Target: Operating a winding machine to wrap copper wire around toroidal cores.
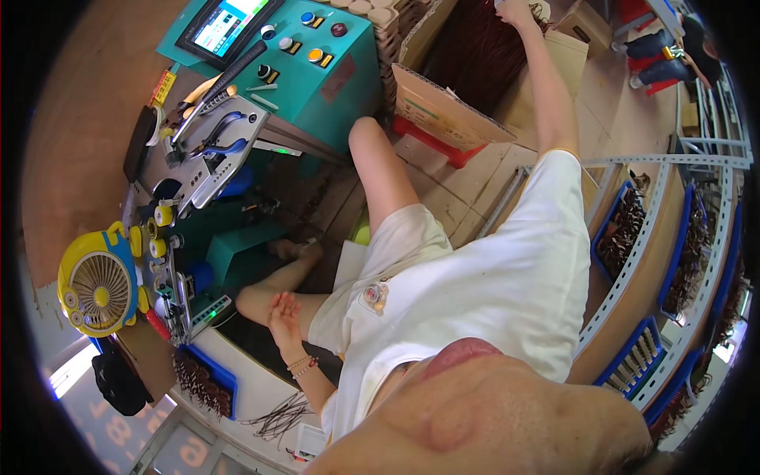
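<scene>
My right hand (516, 13) reaches far out over an open cardboard box (450, 109). Dark reddish-brown wires (473, 51) fill the box in a long bundle. The fingers look closed by a small pale piece at the wires, cut off by the picture's upper edge; what it is cannot be made out. Near my left thigh, my left hand (284, 323) is held palm up with its fingers loosely apart and nothing in it. A beaded bracelet (302, 364) circles that wrist.
To the left stand a teal machine (340, 79) with screen and buttons, blue-handled pliers (226, 148) on a metal plate, and a yellow-blue fan (99, 293). A blue tray (226, 388) holds wire pieces. Right, a metal rack (645, 237) carries more trays. Another person (665, 59) sits beyond.
</scene>
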{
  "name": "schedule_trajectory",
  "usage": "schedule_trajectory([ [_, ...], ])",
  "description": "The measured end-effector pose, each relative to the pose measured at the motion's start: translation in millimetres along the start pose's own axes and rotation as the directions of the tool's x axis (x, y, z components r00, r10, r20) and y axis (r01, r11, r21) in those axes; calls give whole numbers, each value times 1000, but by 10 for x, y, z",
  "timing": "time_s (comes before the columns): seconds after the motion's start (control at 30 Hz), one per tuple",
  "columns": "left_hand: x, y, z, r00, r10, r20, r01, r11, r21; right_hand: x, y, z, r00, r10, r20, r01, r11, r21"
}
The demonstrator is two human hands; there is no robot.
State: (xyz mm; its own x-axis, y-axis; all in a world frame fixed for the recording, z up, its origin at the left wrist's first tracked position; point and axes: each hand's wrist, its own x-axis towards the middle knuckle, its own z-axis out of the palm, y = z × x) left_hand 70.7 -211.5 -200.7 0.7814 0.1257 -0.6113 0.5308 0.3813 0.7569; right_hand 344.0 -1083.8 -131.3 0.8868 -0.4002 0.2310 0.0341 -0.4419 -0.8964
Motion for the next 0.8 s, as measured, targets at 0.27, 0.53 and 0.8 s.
schedule_trajectory([
  [0.27,-91,-59,-43,998,-9,-66,9,1000,0,81,-406,348,992,124,-18,-107,762,-638],
  [0.53,-95,-63,102,997,-2,-78,2,1000,-1,320,-425,541,954,267,-134,-275,614,-739],
  [0.8,122,-19,59,998,-48,-51,45,997,-66,559,-232,-346,699,-296,-651,90,939,-331],
])
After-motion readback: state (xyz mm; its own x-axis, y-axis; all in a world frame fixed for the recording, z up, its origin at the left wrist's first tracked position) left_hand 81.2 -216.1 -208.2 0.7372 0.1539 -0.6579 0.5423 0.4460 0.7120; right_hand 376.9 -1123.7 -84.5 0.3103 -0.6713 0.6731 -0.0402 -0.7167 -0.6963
